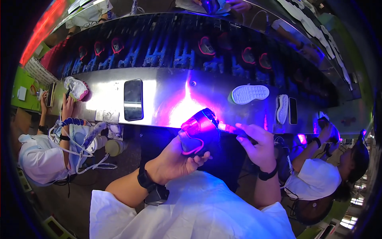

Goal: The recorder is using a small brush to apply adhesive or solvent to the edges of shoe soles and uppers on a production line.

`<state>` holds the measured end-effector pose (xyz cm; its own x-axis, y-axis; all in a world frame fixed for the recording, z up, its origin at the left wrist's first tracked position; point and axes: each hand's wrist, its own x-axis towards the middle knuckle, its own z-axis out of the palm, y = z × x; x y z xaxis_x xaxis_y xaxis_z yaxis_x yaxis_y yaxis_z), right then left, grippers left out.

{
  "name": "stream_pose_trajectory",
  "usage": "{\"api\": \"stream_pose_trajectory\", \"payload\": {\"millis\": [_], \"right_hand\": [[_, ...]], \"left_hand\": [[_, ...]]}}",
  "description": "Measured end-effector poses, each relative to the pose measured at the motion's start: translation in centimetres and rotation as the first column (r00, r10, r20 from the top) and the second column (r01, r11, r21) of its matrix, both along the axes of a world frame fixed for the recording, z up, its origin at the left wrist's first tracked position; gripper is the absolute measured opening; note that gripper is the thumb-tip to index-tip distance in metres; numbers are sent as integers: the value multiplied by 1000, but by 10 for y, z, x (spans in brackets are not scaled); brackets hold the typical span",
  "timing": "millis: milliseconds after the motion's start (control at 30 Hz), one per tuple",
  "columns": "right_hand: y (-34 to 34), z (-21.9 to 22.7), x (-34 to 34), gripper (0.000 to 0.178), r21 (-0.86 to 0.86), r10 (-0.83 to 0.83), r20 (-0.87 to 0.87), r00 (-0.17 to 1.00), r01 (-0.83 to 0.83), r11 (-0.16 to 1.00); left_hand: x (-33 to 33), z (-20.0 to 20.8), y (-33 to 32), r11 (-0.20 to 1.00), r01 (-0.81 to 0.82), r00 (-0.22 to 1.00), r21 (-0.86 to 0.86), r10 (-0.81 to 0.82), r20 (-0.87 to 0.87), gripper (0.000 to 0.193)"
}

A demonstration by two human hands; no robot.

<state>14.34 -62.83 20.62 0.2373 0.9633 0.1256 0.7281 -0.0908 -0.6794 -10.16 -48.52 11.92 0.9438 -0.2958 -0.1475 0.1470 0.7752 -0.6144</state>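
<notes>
Conveyor [161,38], 1: across the far side. Metal bench [159,85], 1: directly near of it. Shoe upper [192,140], 1, dark, pink-lined: at the bench's near edge, gripped in my left hand [173,159]. White sole [250,94]: on the bench, right. Brush-like tool [229,128], 1: pinched in my right hand [258,145], tip at the upper's right side; contact lost in glare. Step in hand, I judge: brushing the upper's edge. Next move calls for a steady left grip, light strokes.
</notes>
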Motion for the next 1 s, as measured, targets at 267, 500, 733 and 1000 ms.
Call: {"api": "stream_pose_trajectory", "payload": {"millis": [267, 500, 733, 1000], "right_hand": [[-47, -46, 7, 45, 25, -79, -210, 975, 86, 996], [-29, -38, 9, 42, -22, -220, -261, 940, 222, 975], [-62, -73, 33, 38, -155, -251, -412, 876, 204, 967], [-78, -83, 50, 38, -296, -556, -475, 682, 471, 831]], "left_hand": [[19, 20, -9, 953, -67, 995, 295, 42, 88, 65], [61, 32, 27, 204, -185, 955, 961, 267, 127, 53], [109, -1, 169, -558, 245, 842, 793, 527, 111, 66], [142, -25, 371, -703, 689, 672, -178, 711, -207, 69]]}}
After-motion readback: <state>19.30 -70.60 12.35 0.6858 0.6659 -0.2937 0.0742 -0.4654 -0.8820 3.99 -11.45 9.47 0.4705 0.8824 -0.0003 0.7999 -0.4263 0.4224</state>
